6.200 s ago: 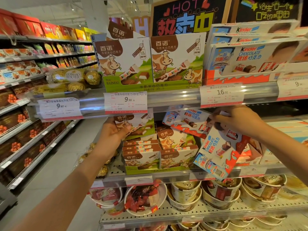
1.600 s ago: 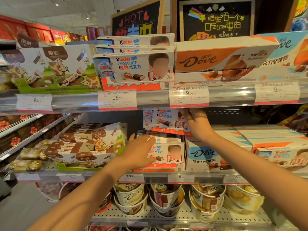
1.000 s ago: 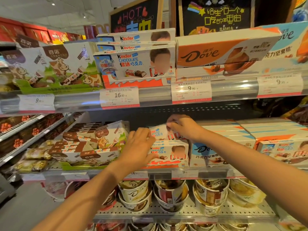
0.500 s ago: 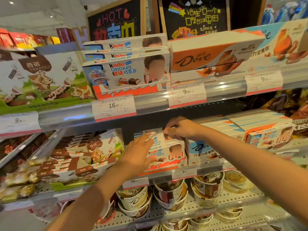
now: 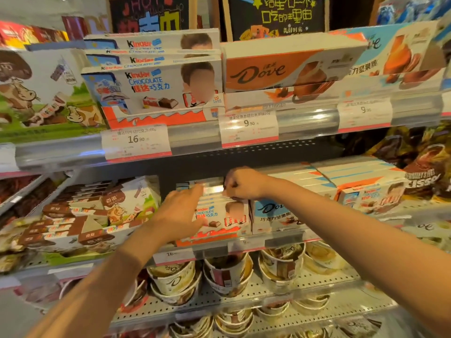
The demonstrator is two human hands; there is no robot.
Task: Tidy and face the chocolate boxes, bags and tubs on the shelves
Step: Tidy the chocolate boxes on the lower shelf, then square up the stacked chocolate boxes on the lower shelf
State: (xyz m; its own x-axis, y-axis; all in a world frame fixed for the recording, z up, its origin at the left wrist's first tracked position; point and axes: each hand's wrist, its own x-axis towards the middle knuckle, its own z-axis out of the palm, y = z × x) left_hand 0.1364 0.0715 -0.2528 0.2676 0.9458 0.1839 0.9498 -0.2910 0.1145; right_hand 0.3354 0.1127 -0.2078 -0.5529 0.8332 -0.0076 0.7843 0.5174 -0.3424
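Supermarket shelving, middle shelf [image 5: 280,236]: Kinder stack [image 5: 219,215] sits beside the Dove box [image 5: 273,213]. Left hand [image 5: 181,213] lies flat on its front; right hand [image 5: 242,184] pinches the top box's rear edge. Recommend squaring edges flush, label forward.

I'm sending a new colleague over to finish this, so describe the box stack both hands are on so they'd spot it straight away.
Find the middle shelf, under the 16.90 price tag. The Kinder stack sits between the cow-print boxes and a blue Dove box. Only its front has the white-and-orange wave.
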